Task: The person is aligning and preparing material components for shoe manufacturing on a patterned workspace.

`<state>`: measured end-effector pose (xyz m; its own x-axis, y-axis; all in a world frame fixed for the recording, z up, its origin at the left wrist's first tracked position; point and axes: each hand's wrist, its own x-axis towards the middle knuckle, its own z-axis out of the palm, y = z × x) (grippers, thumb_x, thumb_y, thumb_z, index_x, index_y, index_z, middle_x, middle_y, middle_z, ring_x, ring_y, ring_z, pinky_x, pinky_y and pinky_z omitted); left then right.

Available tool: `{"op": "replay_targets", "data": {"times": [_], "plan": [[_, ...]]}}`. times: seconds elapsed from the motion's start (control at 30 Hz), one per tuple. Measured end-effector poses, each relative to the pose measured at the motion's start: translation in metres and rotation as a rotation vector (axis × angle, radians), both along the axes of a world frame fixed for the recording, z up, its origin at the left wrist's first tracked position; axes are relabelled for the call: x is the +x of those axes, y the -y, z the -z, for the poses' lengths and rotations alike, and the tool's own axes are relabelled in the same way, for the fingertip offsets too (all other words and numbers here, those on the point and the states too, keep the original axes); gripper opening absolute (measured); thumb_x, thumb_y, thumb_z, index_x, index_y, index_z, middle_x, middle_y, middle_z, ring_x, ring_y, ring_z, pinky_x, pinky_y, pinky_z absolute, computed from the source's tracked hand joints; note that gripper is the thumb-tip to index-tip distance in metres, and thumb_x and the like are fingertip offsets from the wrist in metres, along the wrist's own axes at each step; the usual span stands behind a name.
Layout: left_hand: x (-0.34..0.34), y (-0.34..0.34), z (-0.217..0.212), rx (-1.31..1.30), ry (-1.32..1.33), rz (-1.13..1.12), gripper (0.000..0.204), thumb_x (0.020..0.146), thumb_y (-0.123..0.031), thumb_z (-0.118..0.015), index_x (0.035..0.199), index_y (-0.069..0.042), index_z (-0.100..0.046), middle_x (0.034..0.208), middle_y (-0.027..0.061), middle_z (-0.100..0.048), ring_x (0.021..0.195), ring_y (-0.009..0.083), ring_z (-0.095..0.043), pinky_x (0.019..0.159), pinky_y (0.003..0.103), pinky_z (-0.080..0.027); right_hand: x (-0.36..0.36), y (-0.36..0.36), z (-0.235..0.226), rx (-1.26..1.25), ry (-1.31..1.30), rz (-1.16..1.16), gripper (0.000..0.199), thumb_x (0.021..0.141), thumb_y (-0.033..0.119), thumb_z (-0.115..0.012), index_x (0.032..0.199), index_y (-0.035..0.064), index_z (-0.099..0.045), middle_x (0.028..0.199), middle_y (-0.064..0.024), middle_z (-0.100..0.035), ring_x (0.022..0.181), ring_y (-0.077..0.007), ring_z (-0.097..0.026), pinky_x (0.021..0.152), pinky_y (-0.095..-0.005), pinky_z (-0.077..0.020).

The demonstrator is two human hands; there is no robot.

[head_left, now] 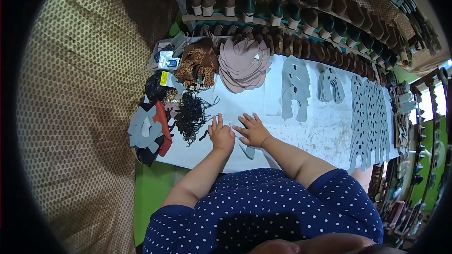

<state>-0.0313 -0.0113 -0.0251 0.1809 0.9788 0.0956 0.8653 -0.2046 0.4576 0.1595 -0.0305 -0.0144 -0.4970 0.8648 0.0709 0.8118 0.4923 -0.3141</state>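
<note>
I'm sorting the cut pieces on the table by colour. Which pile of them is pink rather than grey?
The fanned pile of pink pieces at the table's far edge, beside the leopard-print pieces. The grey piles lie further to the person's right.

We see both bare forearms reaching forward from below, close together. Our left hand (221, 134) and right hand (253, 130) lie palm-down, fingers spread flat.
</note>
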Motion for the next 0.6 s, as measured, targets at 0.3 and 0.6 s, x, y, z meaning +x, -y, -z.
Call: {"op": "replay_targets", "data": {"times": [0.3,0.6], "plan": [[-0.0062,-0.0031,0.003,0.055,0.051,0.01,0.011,0.078,-0.014,-0.065,0.072,-0.006,-0.069,0.149,0.0175,-0.051,0.143,0.041,-0.036,0.114,0.055,-0.026,0.0005,-0.0003,-0.0004,-0.019,0.006,0.004,0.061,0.088,0.045,-0.064,0.146,0.0344,-0.05,0.156,-0.0112,-0.04,0.148,-0.0347,-0.03,0.12,-0.06,-0.0186],[-0.011,0.0023,0.007,0.085,0.106,-0.029,0.01,0.074,-0.016,-0.067,0.068,-0.008,-0.069,0.143,0.012,-0.057,0.139,0.0368,-0.042,0.11,0.053,-0.031,0.0001,-0.0006,-0.0003,-0.024,0.002,0.014,0.064,0.087,0.046,-0.064,0.147,0.0326,-0.049,0.157,-0.0103,-0.04,0.148,-0.0344,-0.03,0.12,-0.0595,-0.0185]]}}
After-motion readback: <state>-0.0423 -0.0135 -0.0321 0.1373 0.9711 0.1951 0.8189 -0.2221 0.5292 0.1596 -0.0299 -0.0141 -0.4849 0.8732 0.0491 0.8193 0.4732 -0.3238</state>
